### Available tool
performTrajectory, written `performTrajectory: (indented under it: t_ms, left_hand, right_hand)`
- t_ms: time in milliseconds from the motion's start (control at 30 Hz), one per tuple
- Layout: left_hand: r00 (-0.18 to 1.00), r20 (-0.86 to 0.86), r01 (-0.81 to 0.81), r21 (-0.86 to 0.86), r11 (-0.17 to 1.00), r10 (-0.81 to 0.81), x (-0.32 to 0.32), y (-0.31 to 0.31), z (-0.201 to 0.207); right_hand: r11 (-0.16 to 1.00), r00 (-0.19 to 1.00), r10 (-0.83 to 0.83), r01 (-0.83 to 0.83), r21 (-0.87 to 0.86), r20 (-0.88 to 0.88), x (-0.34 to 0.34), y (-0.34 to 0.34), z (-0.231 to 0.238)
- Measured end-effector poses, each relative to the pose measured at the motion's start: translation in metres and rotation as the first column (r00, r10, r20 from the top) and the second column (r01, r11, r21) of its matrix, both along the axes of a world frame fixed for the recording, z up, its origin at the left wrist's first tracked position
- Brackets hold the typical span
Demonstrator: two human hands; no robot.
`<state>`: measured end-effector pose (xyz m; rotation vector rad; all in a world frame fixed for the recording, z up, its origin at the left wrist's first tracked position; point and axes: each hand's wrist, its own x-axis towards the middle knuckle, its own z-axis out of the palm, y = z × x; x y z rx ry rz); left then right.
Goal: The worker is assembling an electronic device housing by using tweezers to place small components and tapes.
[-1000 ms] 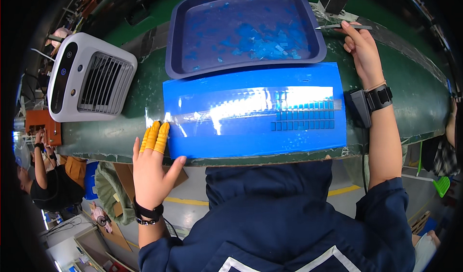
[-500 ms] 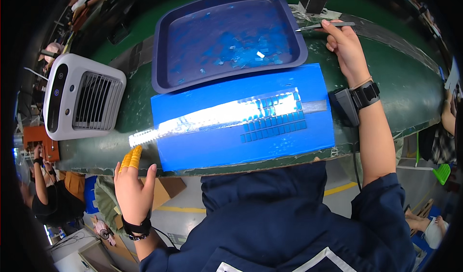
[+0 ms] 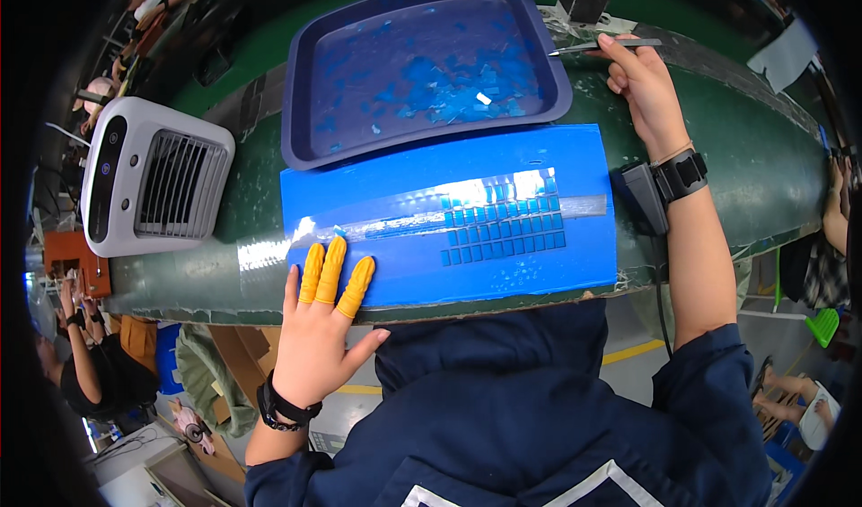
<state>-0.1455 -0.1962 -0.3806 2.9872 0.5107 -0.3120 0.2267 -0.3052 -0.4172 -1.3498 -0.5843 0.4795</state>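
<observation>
On the lower left of a blue board (image 3: 413,282), my left hand (image 3: 316,345) lies open with its fingers spread. Yellow finger cots cover three of its fingers. At the tip of one cot is a tiny light-blue piece (image 3: 338,230); whether it sticks to the finger is unclear. Rows of small blue rectangular pieces (image 3: 503,229) sit on the board's right half, along a shiny clear strip (image 3: 395,221). My right hand (image 3: 642,85) is closed on a pair of tweezers (image 3: 597,47), tips pointing left beside the tray's right rim.
Beyond the board stands a dark blue tray (image 3: 294,103) with many loose blue chips (image 3: 449,85) and one white piece (image 3: 483,98). A white fan unit (image 3: 153,184) is on the left. A black box-shaped device (image 3: 639,200) sits by my right wrist. Other people are at the sides.
My left hand has moved right, from beside the board onto its lower left, and its fingers have spread. My right hand stays almost still with the tweezers.
</observation>
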Motion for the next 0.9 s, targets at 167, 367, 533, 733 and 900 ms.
performTrajectory:
  t_ms: [167, 367, 533, 733, 900]
  left_hand:
    - [0.994, 0.098, -0.032, -0.094, 0.995, 0.042, 0.018, -0.003, 0.006]
    - [0.964, 0.218, 0.177, -0.109, 0.978, -0.15, 0.074, -0.035, 0.014]
    - [0.989, 0.148, 0.042, -0.118, 0.992, -0.024, 0.08, -0.042, 0.008]
    - [0.991, 0.126, 0.053, -0.104, 0.993, -0.04, 0.062, -0.032, 0.006]
    - [0.991, 0.111, 0.096, -0.14, 0.986, -0.081, 0.057, -0.022, 0.006]
  right_hand:
    - [1.0, 1.0, 0.001, -0.001, -0.011, 0.007, 0.011, -0.003, -0.006]
    - [0.998, 0.999, 0.029, -0.031, -0.058, -0.037, 0.005, -0.003, 0.016]
    - [0.942, 0.941, 0.28, -0.307, -0.132, -0.189, 0.001, -0.014, 0.021]
    - [0.7, 0.68, 0.683, -0.714, -0.025, -0.266, -0.006, -0.029, 0.037]
    - [0.413, 0.412, 0.831, -0.907, -0.083, -0.373, -0.013, -0.025, 0.024]
